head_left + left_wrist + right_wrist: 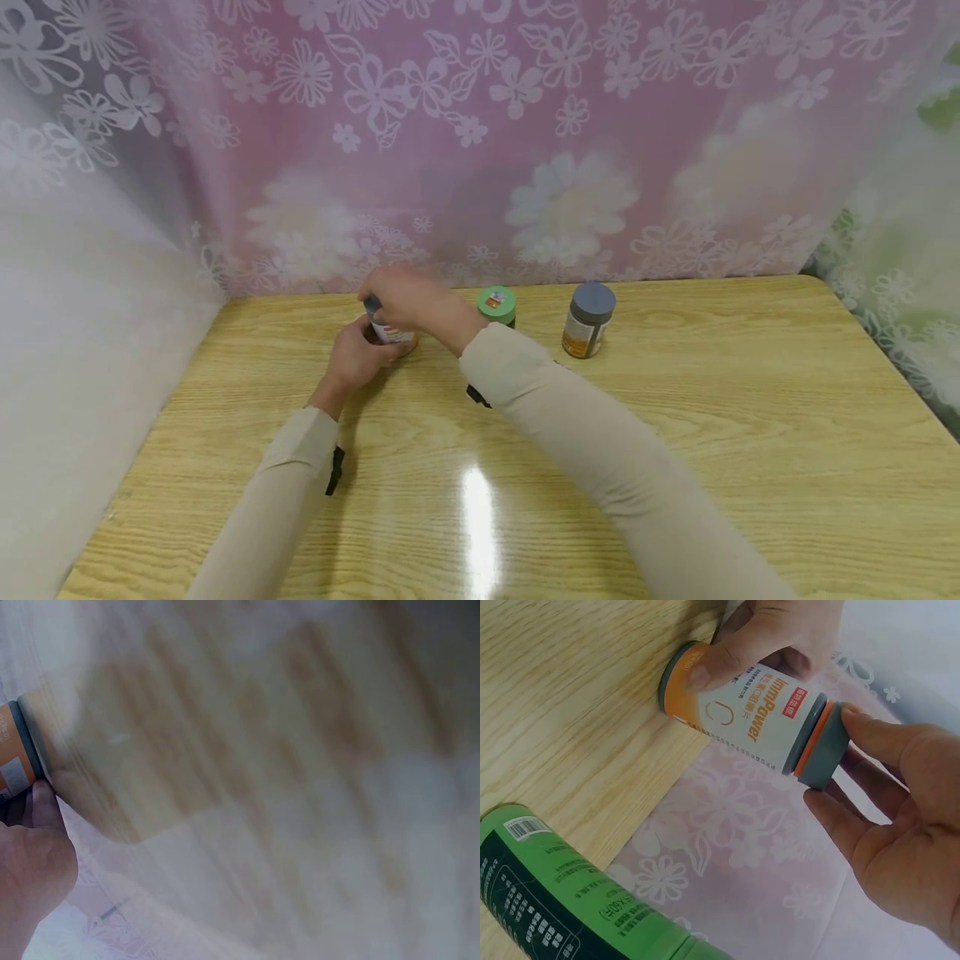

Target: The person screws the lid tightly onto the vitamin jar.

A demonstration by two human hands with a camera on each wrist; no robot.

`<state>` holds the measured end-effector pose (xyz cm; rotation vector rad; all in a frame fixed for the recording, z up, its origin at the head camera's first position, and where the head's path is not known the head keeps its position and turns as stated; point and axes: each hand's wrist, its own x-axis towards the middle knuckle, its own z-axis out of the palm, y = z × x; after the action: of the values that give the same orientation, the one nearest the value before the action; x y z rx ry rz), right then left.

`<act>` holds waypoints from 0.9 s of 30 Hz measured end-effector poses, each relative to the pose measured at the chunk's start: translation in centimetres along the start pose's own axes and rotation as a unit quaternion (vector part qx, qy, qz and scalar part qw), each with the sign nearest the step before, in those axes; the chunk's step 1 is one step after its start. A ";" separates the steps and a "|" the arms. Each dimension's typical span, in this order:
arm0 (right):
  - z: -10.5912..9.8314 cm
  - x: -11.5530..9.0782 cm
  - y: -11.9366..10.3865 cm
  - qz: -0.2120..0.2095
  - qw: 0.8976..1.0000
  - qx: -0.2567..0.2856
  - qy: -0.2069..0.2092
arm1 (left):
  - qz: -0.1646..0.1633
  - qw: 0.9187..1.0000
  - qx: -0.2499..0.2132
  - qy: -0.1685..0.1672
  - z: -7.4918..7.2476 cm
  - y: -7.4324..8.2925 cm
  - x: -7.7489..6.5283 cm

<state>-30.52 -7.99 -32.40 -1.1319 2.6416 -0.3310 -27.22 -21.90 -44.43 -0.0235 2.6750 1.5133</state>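
A supplement bottle (739, 712) with a white and orange label and a grey-green base stands at the left back of the table. Around its lower body curls my left hand (356, 354), thumb across the label. My right hand (405, 296) pinches the grey-green cap (827, 746) between thumb and fingers. An orange band shows between cap and bottle; whether the cap is loose I cannot tell. In the left wrist view only the orange lower end of the bottle and my left hand (37, 862) appear at the edge; the rest is blurred.
Right of the hands stands a green bottle with a green lid (497, 303), partly behind my right forearm. Farther right is a brown-orange bottle with a grey lid (588, 321). A pink flowered curtain (450, 167) hangs along the back edge of the wooden table (735, 400).
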 end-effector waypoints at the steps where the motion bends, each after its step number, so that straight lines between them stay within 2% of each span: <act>1: 0.0 0.0 -0.1 0.003 1.000 -0.004 0.003 | 0.000 1.000 0.000 -0.001 0.0 0.0 0.0; 12: 0.8 0.0 -0.4 0.019 0.999 -0.011 0.041 | 0.001 1.000 0.020 0.005 0.1 0.1 -0.1; 20: 0.9 -0.4 -1.0 0.030 0.997 -0.011 0.066 | 0.020 0.999 0.038 0.017 0.0 0.4 -0.4; 27: 1.1 -0.5 -1.0 0.041 0.997 -0.004 0.067 | 0.031 0.998 0.051 0.021 0.3 0.3 -0.5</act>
<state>-29.18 -8.39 -33.11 -1.0334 2.7980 -0.3931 -26.70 -21.48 -44.29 0.0349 2.8073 1.4051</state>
